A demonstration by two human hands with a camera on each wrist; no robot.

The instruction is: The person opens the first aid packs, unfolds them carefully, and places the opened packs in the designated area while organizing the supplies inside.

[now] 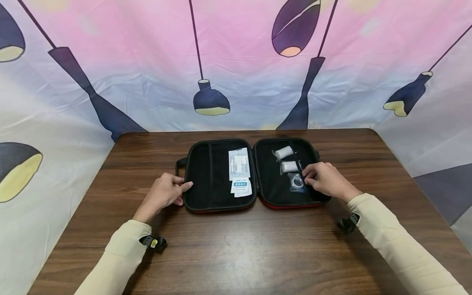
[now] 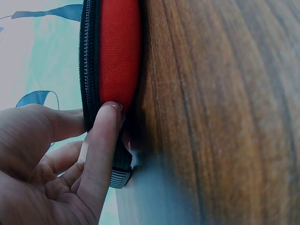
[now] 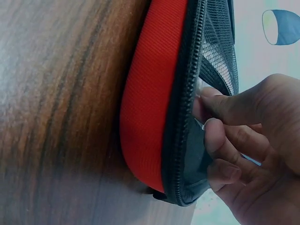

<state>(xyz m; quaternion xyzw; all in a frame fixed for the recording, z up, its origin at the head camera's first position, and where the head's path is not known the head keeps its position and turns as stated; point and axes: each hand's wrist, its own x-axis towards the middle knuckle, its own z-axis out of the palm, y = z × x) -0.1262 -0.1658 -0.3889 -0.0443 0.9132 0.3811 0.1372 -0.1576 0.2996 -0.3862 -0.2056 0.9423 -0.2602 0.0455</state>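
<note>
Head view shows the black-lined case lying unfolded in two halves at the middle of the worktop, near its far edge, with the left hand pinching the left rim beside the carry handle, thumb inside and forefinger on the red outer side. At the right half, the right hand has thumb and bent fingers brought together beside a dark band; whether they pinch that band or the clear packet just left of it, I cannot tell. Two white rolls lie on the far side of that packet, and paper sachets lie in the left half, near the fold. The likeliest trouble, I judge, is snagging: the packet's loose wrap could catch on the band, or on the mesh seen from the right wrist, and tear. A springy band slipping from the fingertips could knock the rolls askew, while an upward tug by the left hand could tilt its half and send the sachets sliding toward the fold.
</note>
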